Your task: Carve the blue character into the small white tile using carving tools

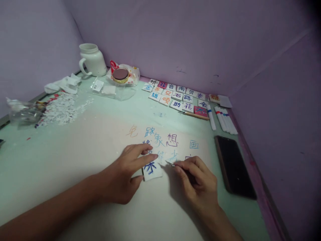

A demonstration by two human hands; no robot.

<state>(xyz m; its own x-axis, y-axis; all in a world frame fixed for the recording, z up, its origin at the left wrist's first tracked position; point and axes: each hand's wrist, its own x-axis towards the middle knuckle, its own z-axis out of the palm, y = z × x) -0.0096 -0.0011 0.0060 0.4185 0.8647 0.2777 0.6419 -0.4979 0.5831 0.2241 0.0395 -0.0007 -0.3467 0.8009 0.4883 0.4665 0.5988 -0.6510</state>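
Note:
My left hand point(125, 175) rests on the table, its index finger and thumb pressing down a small white square tile point(152, 170) with a blue character on it. My right hand point(197, 182) is closed in a pinch on a thin metal-tipped carving tool point(170, 164), whose tip points at the tile's upper right corner. Both hands lie over a pale sheet point(140, 147) covered with handwritten blue, orange and purple characters.
Several finished character tiles point(175, 95) lie in rows at the back. A brush point(194, 114) and white sticks point(224, 120) sit near them. A black phone point(234, 166) lies at right. A white jug point(92, 60), a round lid point(120, 75), plastic bags and white shavings point(62, 108) fill the back left.

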